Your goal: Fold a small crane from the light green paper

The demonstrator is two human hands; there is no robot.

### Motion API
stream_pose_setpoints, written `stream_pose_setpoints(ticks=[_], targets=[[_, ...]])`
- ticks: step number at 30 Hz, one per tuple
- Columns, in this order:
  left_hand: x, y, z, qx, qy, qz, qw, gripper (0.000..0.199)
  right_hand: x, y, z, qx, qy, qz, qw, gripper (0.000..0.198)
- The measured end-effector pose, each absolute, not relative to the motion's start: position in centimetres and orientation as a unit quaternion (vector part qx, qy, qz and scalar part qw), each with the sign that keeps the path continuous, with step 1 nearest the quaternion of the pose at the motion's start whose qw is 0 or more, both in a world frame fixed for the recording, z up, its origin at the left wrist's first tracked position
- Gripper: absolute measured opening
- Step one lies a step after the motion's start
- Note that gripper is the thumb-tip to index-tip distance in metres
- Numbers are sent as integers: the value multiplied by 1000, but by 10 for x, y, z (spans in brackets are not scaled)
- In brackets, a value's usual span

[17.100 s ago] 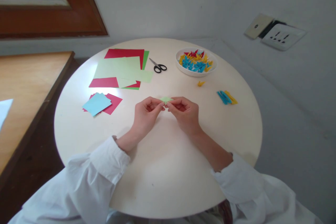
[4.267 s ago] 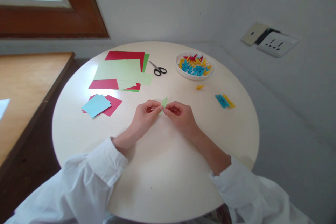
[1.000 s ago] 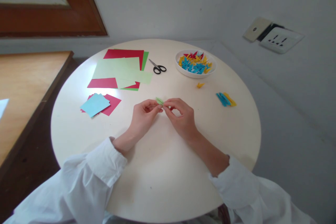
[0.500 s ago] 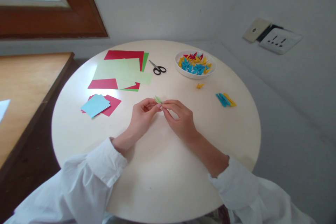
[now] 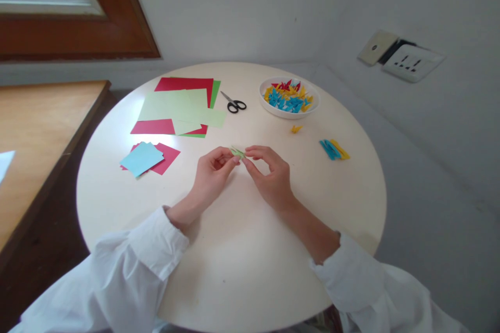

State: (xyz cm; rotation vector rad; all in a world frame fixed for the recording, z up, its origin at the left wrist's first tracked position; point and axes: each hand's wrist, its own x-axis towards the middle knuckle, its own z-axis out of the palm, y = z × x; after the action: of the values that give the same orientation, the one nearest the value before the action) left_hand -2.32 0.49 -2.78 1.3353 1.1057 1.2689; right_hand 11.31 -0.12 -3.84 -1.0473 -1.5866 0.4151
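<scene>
A small folded light green paper piece is held over the middle of the round white table. My left hand pinches it from the left between thumb and fingers. From the right, my right hand has thumb and index fingertip closed at its other end. The fingertips cover part of the paper, so its full shape is hidden. Beyond my right hand lies a single yellow paper crane.
A white dish holds red, yellow and blue paper cranes. Scissors lie beside coloured paper sheets. Small paper squares are at left; blue folded strips and yellow folded strips at right. A wooden table stands left.
My right fingers have drawn slightly to the right and parted a little from the left ones, so more of the green paper shows. The view has shifted slightly.
</scene>
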Motion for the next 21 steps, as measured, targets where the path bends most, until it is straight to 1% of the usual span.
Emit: stream_pose_setpoints(ticks=[6, 15, 21], targets=[[-23, 4, -28, 543, 451, 519, 482, 14, 111, -2, -39, -442, -665, 229, 556, 8], [-23, 5, -29, 533, 447, 520, 496, 13, 113, -3, -40, -436, -680, 190, 558, 9], [-22, 4, -27, 535, 458, 512, 491, 14, 112, -1, -41, -456, -648, 232, 564, 11]])
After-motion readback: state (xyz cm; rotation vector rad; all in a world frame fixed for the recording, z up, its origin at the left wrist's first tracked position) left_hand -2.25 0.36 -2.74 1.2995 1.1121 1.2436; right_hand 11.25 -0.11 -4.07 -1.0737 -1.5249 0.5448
